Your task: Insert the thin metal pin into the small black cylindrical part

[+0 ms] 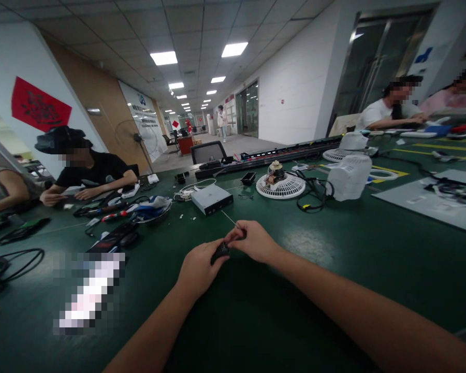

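Near the middle of the green table (147,300), my left hand (200,267) is closed around a small dark part (221,250). My right hand (255,241) meets it from the right, its fingers pinched on a thin rod (230,218) that points up and to the left. The right fingertips touch or nearly touch the dark part; the exact contact is too small to tell. Just beyond the hands lies a silver, box-shaped drive (212,199) with a dark front edge. A small black open box (248,178) sits farther back.
A round white fan grille with a motor (280,185) and a white plastic housing (350,177) stand at the back right. Cables, a blue cloth (151,207) and a blurred bright object (91,295) lie left. People sit at both sides.
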Demonstrator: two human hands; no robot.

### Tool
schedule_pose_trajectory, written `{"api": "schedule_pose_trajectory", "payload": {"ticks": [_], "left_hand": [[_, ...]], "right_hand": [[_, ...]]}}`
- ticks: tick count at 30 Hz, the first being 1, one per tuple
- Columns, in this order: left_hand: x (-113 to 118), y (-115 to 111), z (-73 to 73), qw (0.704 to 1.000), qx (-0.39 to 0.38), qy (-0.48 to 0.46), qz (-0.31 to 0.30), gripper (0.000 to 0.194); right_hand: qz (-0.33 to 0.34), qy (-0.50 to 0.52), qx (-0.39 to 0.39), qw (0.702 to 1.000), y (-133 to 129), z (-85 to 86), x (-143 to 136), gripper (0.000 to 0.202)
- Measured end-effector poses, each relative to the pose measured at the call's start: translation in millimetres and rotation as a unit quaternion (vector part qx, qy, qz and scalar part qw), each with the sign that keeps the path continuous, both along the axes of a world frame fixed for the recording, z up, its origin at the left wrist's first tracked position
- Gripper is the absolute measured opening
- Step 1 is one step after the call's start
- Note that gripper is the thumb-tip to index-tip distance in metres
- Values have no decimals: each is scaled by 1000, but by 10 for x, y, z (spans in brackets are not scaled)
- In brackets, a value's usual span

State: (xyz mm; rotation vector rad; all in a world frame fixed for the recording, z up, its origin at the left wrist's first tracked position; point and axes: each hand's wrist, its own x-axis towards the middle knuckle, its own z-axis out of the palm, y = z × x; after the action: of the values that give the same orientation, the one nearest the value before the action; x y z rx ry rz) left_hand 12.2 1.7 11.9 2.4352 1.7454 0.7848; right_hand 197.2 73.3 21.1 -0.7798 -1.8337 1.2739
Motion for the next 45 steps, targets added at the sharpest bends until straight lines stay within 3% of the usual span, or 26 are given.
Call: {"api": "schedule_pose_trajectory", "payload": {"ticks": [6, 13, 16, 26, 34, 45], "left_hand": [[-31, 10, -30, 999, 36, 8, -18, 38], [-55, 22, -22, 997, 52, -3, -57, 36], [-53, 24, -20, 997, 53, -11, -50, 36], [-42, -6, -10, 998, 41, 7, -48, 36], [-20, 4, -5, 998, 59, 11, -36, 34], [-2, -20, -1, 995, 87, 19, -43, 33]], "right_hand": [[-43, -101, 95, 989, -51, 50, 13, 35], [5, -51, -41, 998, 29, -62, -20, 28], [3, -33, -61, 998, 35, -74, -15, 30], [-44, -115, 107, 987, -109, 102, 20, 29], [-101, -143, 139, 975, -163, 98, -40, 26], [-89, -193, 198, 957, -190, 129, -24, 27]]}}
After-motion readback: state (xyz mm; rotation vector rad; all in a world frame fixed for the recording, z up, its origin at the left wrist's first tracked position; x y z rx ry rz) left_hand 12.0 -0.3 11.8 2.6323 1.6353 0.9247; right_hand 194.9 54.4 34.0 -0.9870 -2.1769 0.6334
